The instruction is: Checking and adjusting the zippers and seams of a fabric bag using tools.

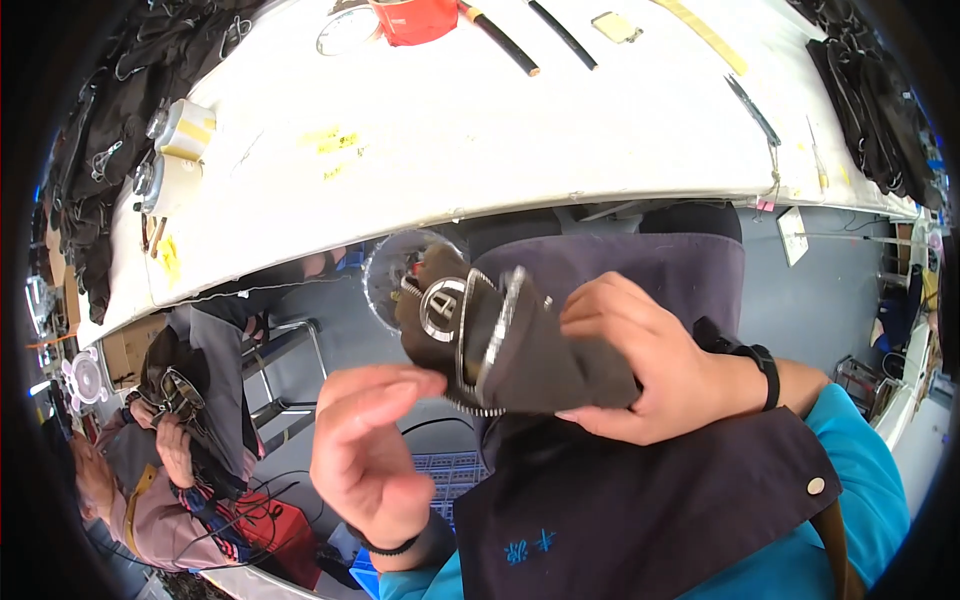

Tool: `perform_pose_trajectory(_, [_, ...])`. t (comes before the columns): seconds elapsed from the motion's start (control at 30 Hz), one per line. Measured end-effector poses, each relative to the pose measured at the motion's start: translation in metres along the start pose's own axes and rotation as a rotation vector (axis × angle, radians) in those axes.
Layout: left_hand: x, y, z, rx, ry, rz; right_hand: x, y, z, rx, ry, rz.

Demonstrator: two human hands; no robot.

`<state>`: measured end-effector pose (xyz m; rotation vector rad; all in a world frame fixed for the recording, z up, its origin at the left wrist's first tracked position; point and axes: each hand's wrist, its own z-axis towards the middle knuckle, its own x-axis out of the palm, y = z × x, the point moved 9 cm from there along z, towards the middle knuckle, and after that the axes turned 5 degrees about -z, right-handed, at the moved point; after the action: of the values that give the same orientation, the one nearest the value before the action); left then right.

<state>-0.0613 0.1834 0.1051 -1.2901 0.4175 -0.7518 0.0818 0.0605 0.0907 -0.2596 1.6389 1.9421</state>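
1. Nearest: dark apron [640, 500] across the lap, with a pale round button and small blue stitching, over turquoise sleeves.
2. Left hand [372, 450], low centre, loosely open with fingers curled and gripping nothing, fingertips just beside the toothed edge of the dark brown pouch [510, 345]; thin black band at the wrist.
3. Right hand [650, 365], closed around the pouch's right end, thumb beneath, fingers over the top; black watch at the wrist.
4. Pouch held mid-air above the lap, below the table edge: dark brown soft material, silver zipper teeth along its open edges, a round metal emblem on the left face.
5. Beyond: white worktable [480, 130] bearing a red container [415, 18], tape rolls [180, 130] and black rods [500, 40].
6. Far left: another person's hands [175, 440] on dark items.
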Motion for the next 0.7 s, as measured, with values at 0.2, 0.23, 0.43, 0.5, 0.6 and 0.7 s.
perform_pose_trajectory(0.2, [0.012, 0.016, -0.004, -0.196, 0.226, 0.061, -0.013, 0.027, -0.009, -0.256, -0.220, -0.583])
perform_pose_trajectory(0.23, [0.010, 0.020, -0.004, -0.198, 0.225, 0.059, -0.012, 0.031, -0.012, -0.308, -0.262, -0.697])
perform_pose_trajectory(0.43, [0.017, 0.070, -0.022, -0.481, 0.380, 0.234, 0.012, 0.022, -0.020, -0.336, -0.252, -0.718])
perform_pose_trajectory(0.5, [0.025, 0.080, -0.026, -0.537, 0.368, 0.117, 0.018, 0.021, -0.026, -0.384, -0.275, -0.694])
perform_pose_trajectory(0.6, [0.017, 0.096, -0.038, -0.640, 0.271, 0.076, 0.019, 0.022, -0.029, -0.401, -0.283, -0.704])
perform_pose_trajectory(0.7, [0.016, 0.104, -0.051, -0.747, 0.102, -0.101, 0.018, 0.022, -0.026, -0.359, -0.209, -0.594])
